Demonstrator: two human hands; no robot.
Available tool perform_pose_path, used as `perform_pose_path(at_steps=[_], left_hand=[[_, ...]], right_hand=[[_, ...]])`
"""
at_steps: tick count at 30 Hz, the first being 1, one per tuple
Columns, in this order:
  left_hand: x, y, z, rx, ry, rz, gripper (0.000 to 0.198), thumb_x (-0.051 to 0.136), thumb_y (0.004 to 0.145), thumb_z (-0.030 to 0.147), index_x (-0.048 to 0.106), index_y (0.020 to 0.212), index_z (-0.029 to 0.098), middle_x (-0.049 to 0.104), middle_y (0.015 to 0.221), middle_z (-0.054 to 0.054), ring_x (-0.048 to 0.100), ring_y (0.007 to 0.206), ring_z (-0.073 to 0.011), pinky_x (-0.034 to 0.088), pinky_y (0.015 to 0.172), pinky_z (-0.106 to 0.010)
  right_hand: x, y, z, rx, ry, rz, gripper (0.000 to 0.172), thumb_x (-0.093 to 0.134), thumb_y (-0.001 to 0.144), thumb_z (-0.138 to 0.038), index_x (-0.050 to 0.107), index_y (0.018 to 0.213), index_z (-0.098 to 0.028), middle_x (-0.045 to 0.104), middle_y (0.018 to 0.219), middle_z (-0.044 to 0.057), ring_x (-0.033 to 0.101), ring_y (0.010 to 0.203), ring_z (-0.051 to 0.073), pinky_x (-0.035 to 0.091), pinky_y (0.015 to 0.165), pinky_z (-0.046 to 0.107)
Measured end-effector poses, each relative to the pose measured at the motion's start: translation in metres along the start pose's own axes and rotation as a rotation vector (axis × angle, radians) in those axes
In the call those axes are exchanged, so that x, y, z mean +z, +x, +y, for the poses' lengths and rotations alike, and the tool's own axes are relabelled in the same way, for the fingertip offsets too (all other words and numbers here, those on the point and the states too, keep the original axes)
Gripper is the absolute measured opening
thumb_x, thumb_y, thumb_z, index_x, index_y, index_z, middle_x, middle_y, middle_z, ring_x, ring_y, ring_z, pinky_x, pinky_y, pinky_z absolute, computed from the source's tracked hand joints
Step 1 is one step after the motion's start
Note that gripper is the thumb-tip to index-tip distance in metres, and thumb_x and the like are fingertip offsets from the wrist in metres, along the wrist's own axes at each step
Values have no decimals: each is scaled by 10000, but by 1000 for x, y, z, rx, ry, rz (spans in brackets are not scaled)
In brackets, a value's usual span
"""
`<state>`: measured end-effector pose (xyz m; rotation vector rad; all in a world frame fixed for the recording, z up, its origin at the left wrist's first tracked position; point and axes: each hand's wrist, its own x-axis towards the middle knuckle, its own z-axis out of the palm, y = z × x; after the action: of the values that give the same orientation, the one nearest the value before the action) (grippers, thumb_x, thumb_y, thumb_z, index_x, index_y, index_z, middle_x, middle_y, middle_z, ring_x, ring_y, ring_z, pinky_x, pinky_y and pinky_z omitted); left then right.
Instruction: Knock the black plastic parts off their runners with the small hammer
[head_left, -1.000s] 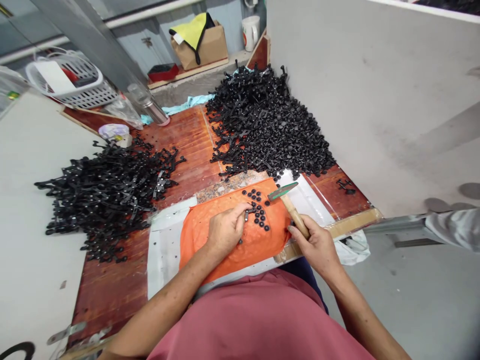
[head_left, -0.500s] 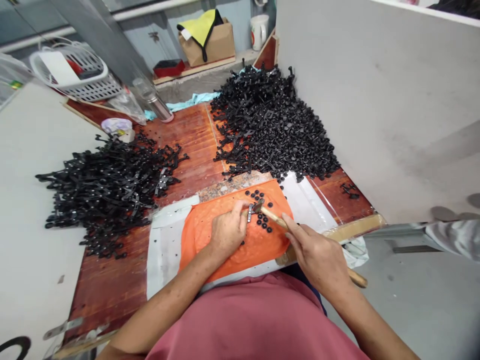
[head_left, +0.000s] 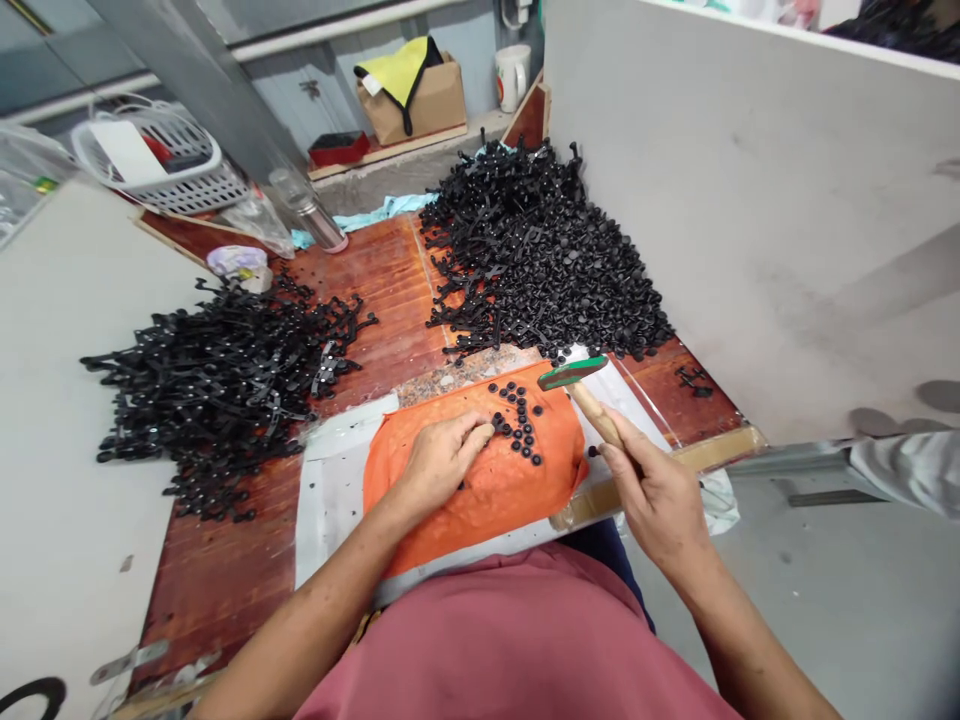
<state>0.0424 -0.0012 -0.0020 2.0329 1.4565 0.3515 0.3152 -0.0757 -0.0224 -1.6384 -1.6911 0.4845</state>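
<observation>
My right hand (head_left: 664, 490) is wrapped round the wooden handle of a hammer (head_left: 574, 374). Its green-edged head is held up above the right side of an orange cloth (head_left: 480, 510). Over the middle of that cloth, my left hand (head_left: 442, 460) has thumb and forefinger pinched on a small black plastic part (head_left: 499, 424), mostly end-on, its full shape hard to make out. Several small round black caps (head_left: 523, 432) lie loose on the cloth just right of my left fingertips.
Black strip-like parts form a heap (head_left: 232, 380) on the left, and a larger heap of strips and round caps (head_left: 555, 260) at the back right. A metal flask (head_left: 319, 222) stands behind the left heap. Grey panels (head_left: 750, 230) border the wooden table (head_left: 360, 260).
The hammer has lifted off the part at my left fingertips and moved up and right. My left hand has shifted slightly left, and the part it pinches has turned.
</observation>
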Motion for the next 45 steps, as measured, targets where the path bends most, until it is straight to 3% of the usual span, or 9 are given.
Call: perform_pose_path(at_steps=[9, 14, 22, 27, 32, 35, 38, 41, 45], left_hand=[[-21, 10, -14, 60, 12, -166, 281, 508, 951, 345, 569, 719, 198, 585, 675, 18, 537, 659, -137, 364, 657, -251], [-24, 12, -21, -172, -529, -253, 375, 582, 901, 535, 544, 763, 188, 597, 656, 12, 540, 566, -110, 398, 535, -211], [-26, -1, -22, -402, -1139, -183, 526, 830, 722, 556, 497, 896, 187, 708, 698, -25, 608, 476, -99, 470, 458, -180], [-6, -7, -22, -405, -1182, 70, 629, 881, 657, 473, 429, 1012, 216, 662, 649, 36, 611, 464, -122, 494, 456, -200], [7, -16, -20, -272, -737, 205, 532, 678, 876, 382, 452, 1343, 268, 582, 681, 57, 642, 573, -161, 541, 571, -278], [-6, -25, -13, -67, -87, 156, 276, 601, 935, 283, 687, 1197, 276, 639, 938, -59, 657, 889, -231, 550, 826, -416], [-23, -29, -7, 130, 369, 128, 254, 639, 931, 268, 760, 1148, 321, 597, 1281, -122, 557, 1173, -329, 464, 991, -554], [-33, -23, -12, 335, 519, 7, 174, 697, 904, 262, 794, 1040, 310, 519, 1472, -110, 453, 1334, -368, 403, 1067, -589], [-39, -9, -21, 575, 563, -51, 145, 625, 968, 267, 770, 970, 262, 581, 1456, -79, 403, 1420, -355, 208, 1177, -670]], right_hand=[[21, -14, 21, 219, 4, -132, 467, 468, 1031, -460, 587, 1454, -302, 698, 1345, 25, 704, 1156, 279, 531, 1003, 412], [19, -11, 28, 213, 18, -136, 480, 455, 1024, -503, 594, 1443, -315, 717, 1317, 9, 716, 1131, 269, 542, 981, 376], [21, -8, 34, 198, -43, -144, 518, 452, 998, -560, 632, 1407, -299, 759, 1230, 19, 748, 1036, 282, 585, 841, 355], [21, -8, 33, 194, 7, -150, 519, 445, 1007, -547, 612, 1420, -280, 726, 1302, 22, 704, 1152, 278, 560, 916, 355], [20, -8, 30, 210, 8, -163, 513, 450, 1009, -539, 610, 1422, -281, 740, 1274, 29, 720, 1111, 279, 556, 926, 372], [19, -8, 30, 201, 8, -171, 507, 448, 1012, -530, 613, 1421, -278, 753, 1245, 37, 726, 1096, 280, 546, 954, 383], [19, -8, 29, 192, 12, -164, 500, 454, 1011, -523, 619, 1413, -276, 763, 1220, 39, 733, 1075, 281, 548, 943, 383], [19, -8, 28, 194, 4, -162, 492, 457, 1011, -513, 624, 1406, -272, 773, 1193, 37, 740, 1053, 278, 552, 928, 375], [18, -8, 26, 191, 4, -175, 476, 448, 1020, -495, 617, 1408, -278, 780, 1171, 25, 746, 1024, 260, 546, 929, 357]])
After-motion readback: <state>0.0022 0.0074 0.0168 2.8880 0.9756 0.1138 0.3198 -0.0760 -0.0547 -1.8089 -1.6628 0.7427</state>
